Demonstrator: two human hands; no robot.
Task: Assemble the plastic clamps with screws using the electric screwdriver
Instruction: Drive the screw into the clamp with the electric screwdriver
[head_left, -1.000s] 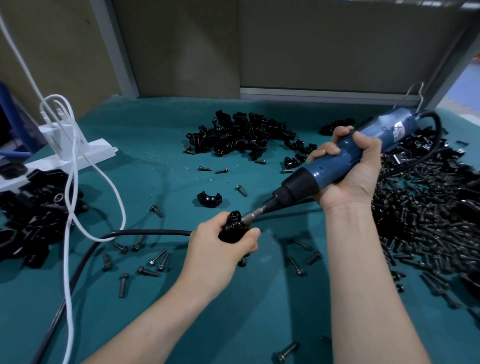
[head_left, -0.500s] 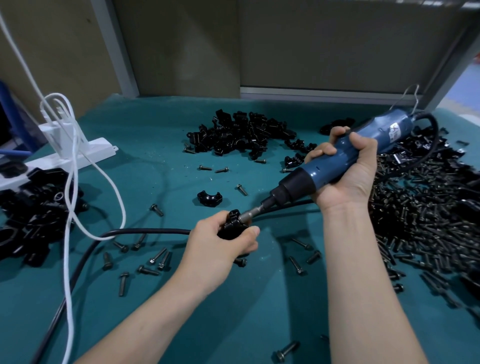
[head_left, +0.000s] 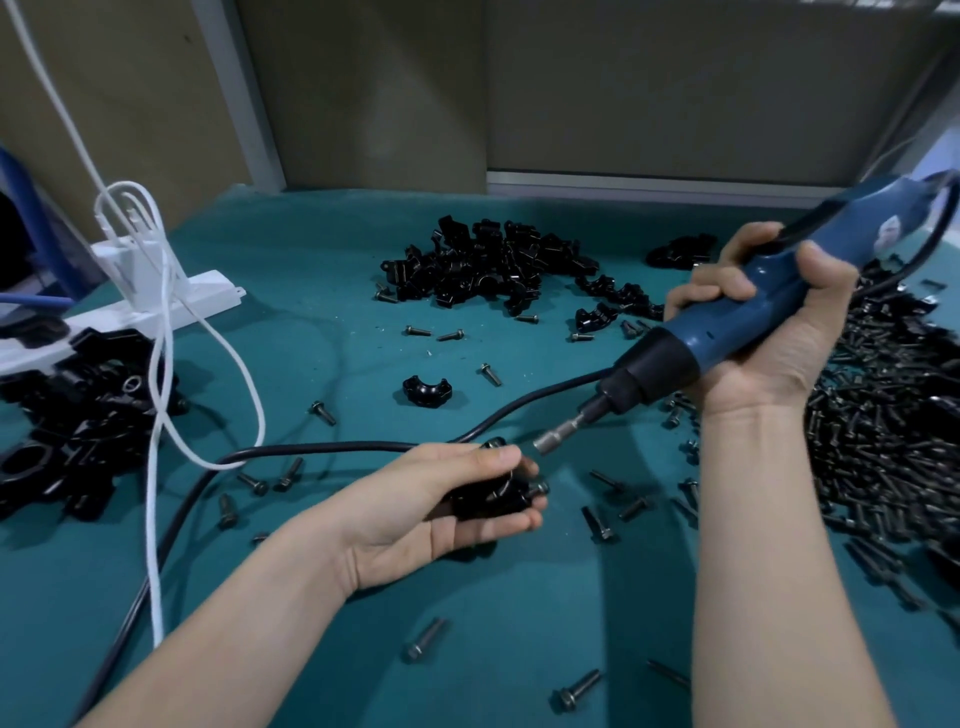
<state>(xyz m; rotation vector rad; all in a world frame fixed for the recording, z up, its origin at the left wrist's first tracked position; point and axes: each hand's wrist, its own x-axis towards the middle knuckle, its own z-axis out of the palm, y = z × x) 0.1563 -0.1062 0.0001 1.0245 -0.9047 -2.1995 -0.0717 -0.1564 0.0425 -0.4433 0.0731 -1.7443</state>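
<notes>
My left hand (head_left: 415, 506) holds a black plastic clamp (head_left: 493, 496) low over the green mat, palm turned up, with a screw head showing at its right end. My right hand (head_left: 763, 338) grips the blue electric screwdriver (head_left: 727, 317), which slants down to the left. Its metal bit (head_left: 558, 434) hangs free just above and right of the clamp, not touching it. A single clamp half (head_left: 426, 389) lies on the mat behind my left hand.
A pile of black clamp halves (head_left: 488, 265) lies at the back centre. A heap of screws (head_left: 893, 415) fills the right side. More black clamps (head_left: 67, 431) sit at the left by a white power strip (head_left: 130, 312). Loose screws (head_left: 426, 636) and the black cord (head_left: 332, 447) cross the mat.
The screwdriver bit has lifted off the clamp and drawn back up to the right. My left hand has turned palm up and lowered with the clamp.
</notes>
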